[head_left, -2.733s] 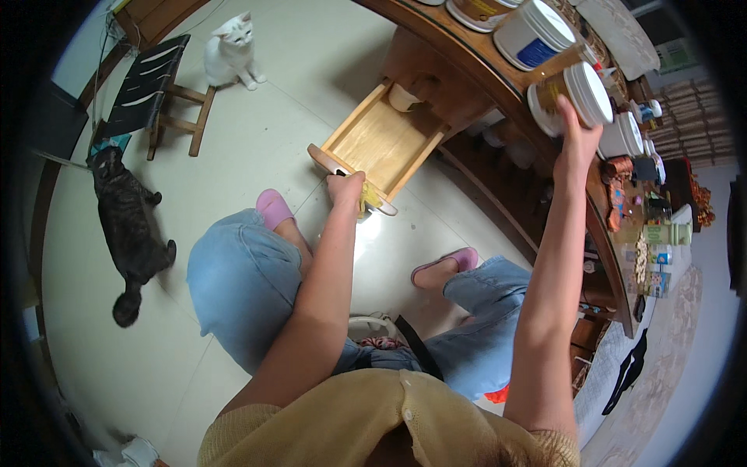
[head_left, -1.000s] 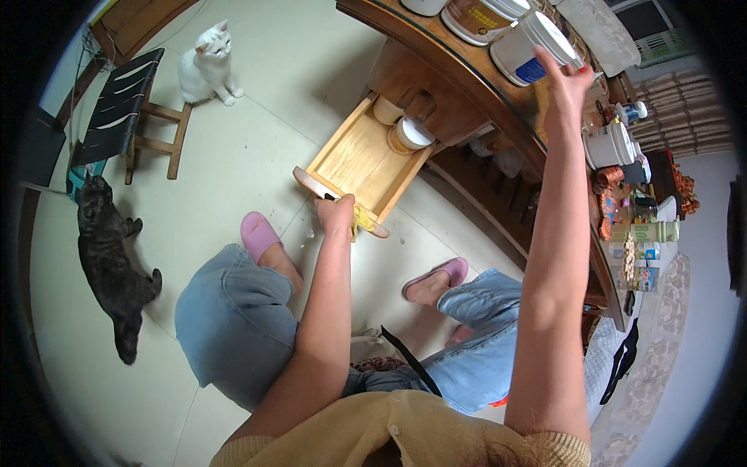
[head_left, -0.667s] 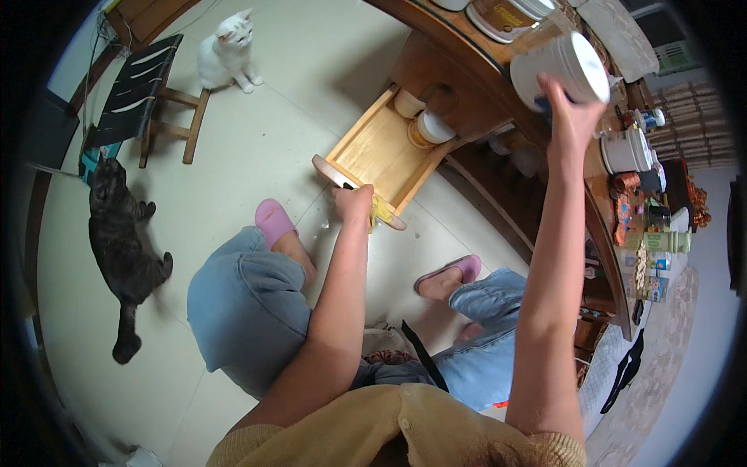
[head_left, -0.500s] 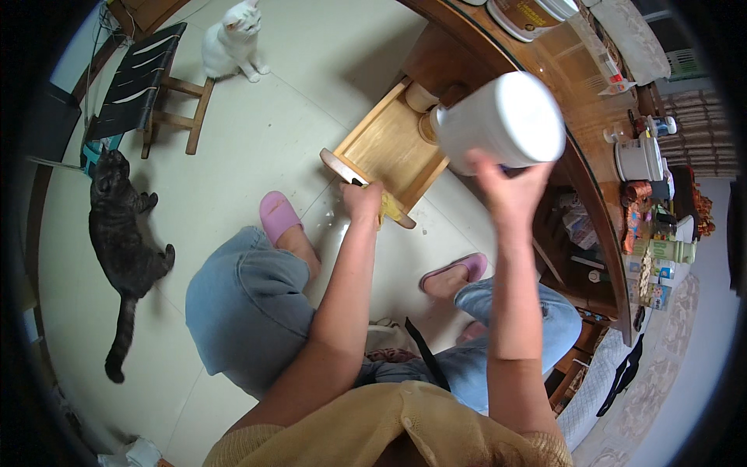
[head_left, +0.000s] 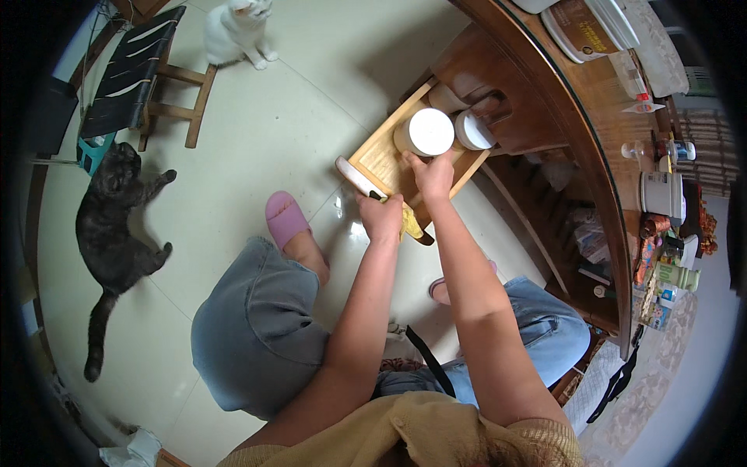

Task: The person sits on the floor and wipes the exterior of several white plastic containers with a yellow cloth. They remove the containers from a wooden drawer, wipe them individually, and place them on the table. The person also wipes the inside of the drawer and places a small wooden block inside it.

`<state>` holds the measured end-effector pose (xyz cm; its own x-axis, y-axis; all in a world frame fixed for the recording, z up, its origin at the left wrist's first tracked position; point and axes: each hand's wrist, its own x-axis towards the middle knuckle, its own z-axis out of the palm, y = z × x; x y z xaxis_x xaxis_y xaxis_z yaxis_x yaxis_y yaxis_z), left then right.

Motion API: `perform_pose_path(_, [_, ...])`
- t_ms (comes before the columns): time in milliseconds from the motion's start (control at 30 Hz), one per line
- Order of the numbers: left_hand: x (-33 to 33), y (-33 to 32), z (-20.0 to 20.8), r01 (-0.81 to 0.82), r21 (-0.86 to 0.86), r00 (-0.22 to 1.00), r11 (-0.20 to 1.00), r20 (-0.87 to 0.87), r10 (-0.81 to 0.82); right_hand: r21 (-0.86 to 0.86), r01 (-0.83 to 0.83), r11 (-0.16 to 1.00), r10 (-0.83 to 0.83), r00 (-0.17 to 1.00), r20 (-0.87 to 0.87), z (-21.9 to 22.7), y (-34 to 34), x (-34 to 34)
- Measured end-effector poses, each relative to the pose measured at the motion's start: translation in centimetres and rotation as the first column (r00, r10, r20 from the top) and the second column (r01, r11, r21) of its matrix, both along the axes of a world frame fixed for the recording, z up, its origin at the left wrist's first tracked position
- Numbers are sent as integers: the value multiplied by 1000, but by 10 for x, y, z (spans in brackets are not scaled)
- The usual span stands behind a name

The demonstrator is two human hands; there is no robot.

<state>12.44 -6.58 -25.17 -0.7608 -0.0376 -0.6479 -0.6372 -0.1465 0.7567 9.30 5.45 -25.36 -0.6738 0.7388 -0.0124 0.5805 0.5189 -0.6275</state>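
My right hand (head_left: 433, 174) is closed round the near side of a white-lidded tub (head_left: 429, 132), which is inside the open wooden drawer (head_left: 377, 159). The tub's lid faces up. Beside it, toward the cabinet, sits a smaller white-lidded jar (head_left: 475, 131). Farther back a pale container (head_left: 447, 99) is partly tucked under the cabinet. My left hand (head_left: 381, 218) is closed at the drawer's front edge, holding a crumpled yellow cloth (head_left: 411, 222) against it. The fingers of that hand are partly hidden.
A curved wooden table (head_left: 576, 86) rises at right, with a brown-labelled tub (head_left: 583, 31), a white bucket (head_left: 661, 194) and several small items. On the floor at left are a dark cat (head_left: 113, 226), a white cat (head_left: 237, 35) and a folding stool (head_left: 136, 74).
My right hand has brought the white tub down and left, from beside the tabletop into the drawer. My left hand stays at the drawer front. The dark cat's front paw has stretched out.
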Motion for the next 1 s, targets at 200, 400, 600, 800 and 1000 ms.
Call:
perform_pose_path(200, [4,5,1,-30,8,997,1000,-67,31,-496,16,868,-67,994,-85,-32,39,-27])
perform_pose_path(400, [4,6,-14,-20,-31,998,999,-67,18,-757,-107,645,262,961,87,55,14,-16])
perform_pose_path(600, [1,2,-8,-97,3,989,995,-108,96,196,-280,940,339,676,-654,252,22,8])
perform_pose_path(800, [0,6,-21,-43,8,997,999,-63,43,452,6,892,242,839,-488,331,146,-71])
perform_pose_path(1000, [-1,8,-21,-9,-42,998,999,-67,6,340,-154,928,335,745,-577,332,152,-74])
